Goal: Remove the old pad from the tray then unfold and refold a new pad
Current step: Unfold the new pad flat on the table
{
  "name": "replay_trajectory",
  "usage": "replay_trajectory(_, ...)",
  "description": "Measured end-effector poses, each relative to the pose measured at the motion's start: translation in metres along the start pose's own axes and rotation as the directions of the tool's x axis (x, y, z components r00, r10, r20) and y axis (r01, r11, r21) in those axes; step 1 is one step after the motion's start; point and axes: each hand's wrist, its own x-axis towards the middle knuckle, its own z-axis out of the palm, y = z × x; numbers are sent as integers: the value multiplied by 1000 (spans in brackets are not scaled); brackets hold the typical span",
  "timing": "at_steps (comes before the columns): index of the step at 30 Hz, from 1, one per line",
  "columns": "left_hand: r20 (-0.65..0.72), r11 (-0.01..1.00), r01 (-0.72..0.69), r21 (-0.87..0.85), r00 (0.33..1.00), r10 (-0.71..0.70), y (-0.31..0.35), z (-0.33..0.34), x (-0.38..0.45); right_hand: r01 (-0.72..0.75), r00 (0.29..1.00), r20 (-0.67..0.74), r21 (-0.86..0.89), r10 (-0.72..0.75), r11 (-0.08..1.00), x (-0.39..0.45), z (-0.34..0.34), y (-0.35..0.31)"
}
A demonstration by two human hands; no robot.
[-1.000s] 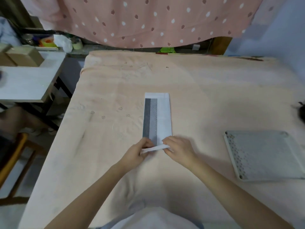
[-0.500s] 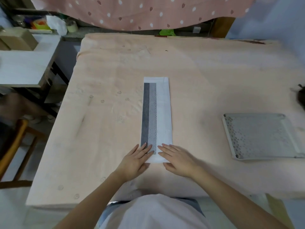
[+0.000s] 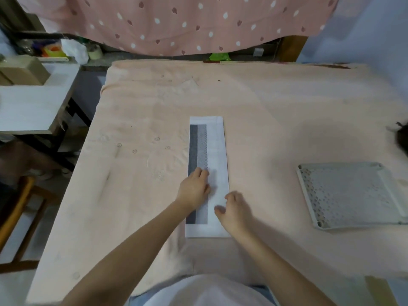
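Note:
A long white pad (image 3: 215, 151) with a grey stripe down its left side lies flat as a narrow strip in the middle of the peach-covered table (image 3: 276, 111). My left hand (image 3: 194, 187) rests palm down on the pad's grey stripe, about two thirds of the way toward me. My right hand (image 3: 235, 212) sits at the pad's right edge near its close end, fingers curled loosely and touching the pad. The grey perforated tray (image 3: 351, 195) stands to the right with no pad in it.
A white side table (image 3: 33, 107) with cardboard boxes (image 3: 24, 70) stands at the left, a wooden chair (image 3: 15, 208) below it. A pink dotted curtain (image 3: 187, 23) hangs behind the table. A dark object (image 3: 401, 138) shows at the right edge.
The near end of the pad, held up in both hands a second ago, now lies flat. My left hand has slid forward along the stripe and my right hand has moved to the pad's right edge.

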Motion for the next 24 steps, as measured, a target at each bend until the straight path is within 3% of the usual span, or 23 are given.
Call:
replay_trajectory(8,122,921,389,-27,915,-383,20,11,99,-258,957,156,83,243,963,15,4,-13)
replay_trajectory(11,117,909,418,-2,902,-415,18,19,118,-333,928,209,97,308,938,16,6,-18)
replay_trajectory(19,101,893,448,39,887,-450,6,24,168,-363,923,161,61,350,930,12,9,-37)
replay_trajectory(24,34,859,422,290,893,-450,3,28,186,-337,931,177,78,320,938,14,10,-41)
